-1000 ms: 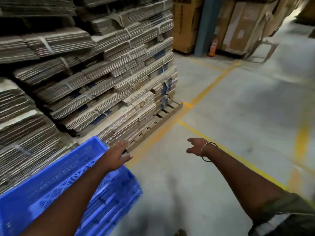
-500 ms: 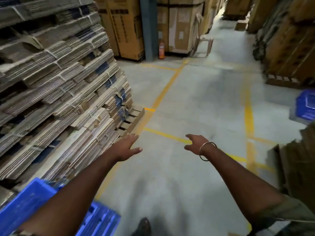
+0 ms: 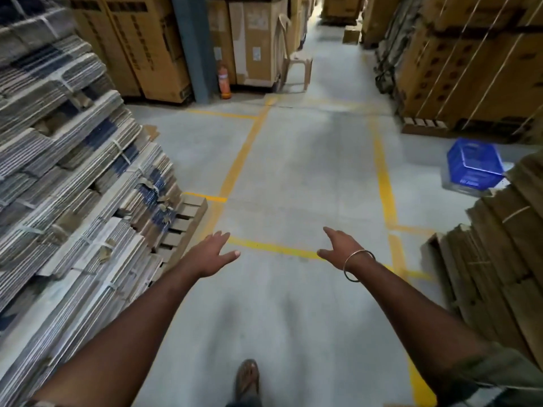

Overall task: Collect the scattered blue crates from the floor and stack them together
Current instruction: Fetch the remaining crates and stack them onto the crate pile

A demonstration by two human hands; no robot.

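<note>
At six o'clock a sandalled foot (image 3: 247, 380) steps on the grey floor (image 3: 293, 177). Just ahead both arms reach forward: the left hand (image 3: 212, 254) at eleven o'clock and the right hand (image 3: 340, 245) at one o'clock, each with fingers straight and loosely spread, holding nothing. A thin bangle (image 3: 357, 265) circles the right wrist.

At nine o'clock bundled flat cardboard (image 3: 73, 186) leans on a wooden pallet (image 3: 185, 221); more cardboard sheets (image 3: 499, 259) stand at three o'clock. The blue crate (image 3: 473, 164) sits on the floor at two o'clock, well apart from both hands, partly hidden by those sheets.

The step in hand looks like walking over to that crate. To do it well, veer right past the sheets, approach the crate squarely, and take opposite rims with both hands (a one-sided lift would probably tip it).

Farther off, at twelve o'clock, tall cartons (image 3: 141, 45), a plastic chair (image 3: 296, 63) and a fire extinguisher (image 3: 224, 82) stand. The cartons' dark print and the crate's pale marking are too blurred to read.
</note>
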